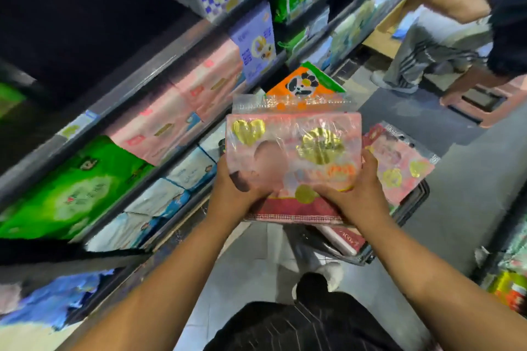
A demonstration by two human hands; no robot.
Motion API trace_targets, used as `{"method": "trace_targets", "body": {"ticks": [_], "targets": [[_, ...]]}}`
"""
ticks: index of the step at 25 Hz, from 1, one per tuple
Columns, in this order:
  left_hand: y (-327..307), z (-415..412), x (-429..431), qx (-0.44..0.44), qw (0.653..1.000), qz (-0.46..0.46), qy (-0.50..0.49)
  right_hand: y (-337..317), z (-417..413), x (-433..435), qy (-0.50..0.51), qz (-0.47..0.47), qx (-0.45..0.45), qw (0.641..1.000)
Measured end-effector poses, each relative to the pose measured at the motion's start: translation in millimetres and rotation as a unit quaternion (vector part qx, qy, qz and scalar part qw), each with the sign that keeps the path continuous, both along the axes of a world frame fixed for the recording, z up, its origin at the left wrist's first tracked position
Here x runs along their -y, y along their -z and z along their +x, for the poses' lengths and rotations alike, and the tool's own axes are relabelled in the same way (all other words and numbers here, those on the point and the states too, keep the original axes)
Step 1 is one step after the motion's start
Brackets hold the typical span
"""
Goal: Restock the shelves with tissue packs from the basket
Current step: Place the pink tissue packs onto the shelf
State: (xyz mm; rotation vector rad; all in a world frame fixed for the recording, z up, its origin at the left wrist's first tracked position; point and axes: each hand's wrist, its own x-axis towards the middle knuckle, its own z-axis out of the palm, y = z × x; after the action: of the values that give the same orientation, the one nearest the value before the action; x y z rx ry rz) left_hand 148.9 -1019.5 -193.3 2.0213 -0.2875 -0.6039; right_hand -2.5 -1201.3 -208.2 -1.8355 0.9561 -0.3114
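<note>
Pack (293, 151): pink w/ gold hearts, clear wrap. I hold it flat in front of me w/ both hands, above the basket, near the shelves but not on them.
L hand (236, 188): grips the lower left corner of pack, fingers curled round the edge.
R hand (356, 188): grips the lower right corner, thumb on top face.
Basket (419, 196): below pack, to the right, dark rim.
2nd pack (399, 168): pink also, leans in basket.
Orange pack (302, 82): panda pic, just behind my pack; in basket or not, I cannot tell.
Shelves (128, 92): on my left, w/ pink, green, blue-white packs.
Person (456, 6): far right, arm reaches to a shelf.
</note>
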Motion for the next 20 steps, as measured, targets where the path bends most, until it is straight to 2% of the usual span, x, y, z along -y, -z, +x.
{"method": "trace_targets", "body": {"ticks": [5, 11, 20], "targets": [[-33.7, 18.1, -110.8, 0.037, 0.995, -0.025, -0.086, -37.4, 46.6, -76.9, -0.074, -0.032, 0.059, 0.995], [-102.6, 42.6, -205.2, 0.082, 0.985, -0.071, -0.137, -102.0, 97.9, -158.8, -0.125, -0.024, 0.126, 0.984], [-194.9, 92.7, -264.3, 0.192, 0.961, -0.091, -0.177, -188.9, 172.3, -202.9, -0.228, -0.017, 0.193, 0.954]]}}
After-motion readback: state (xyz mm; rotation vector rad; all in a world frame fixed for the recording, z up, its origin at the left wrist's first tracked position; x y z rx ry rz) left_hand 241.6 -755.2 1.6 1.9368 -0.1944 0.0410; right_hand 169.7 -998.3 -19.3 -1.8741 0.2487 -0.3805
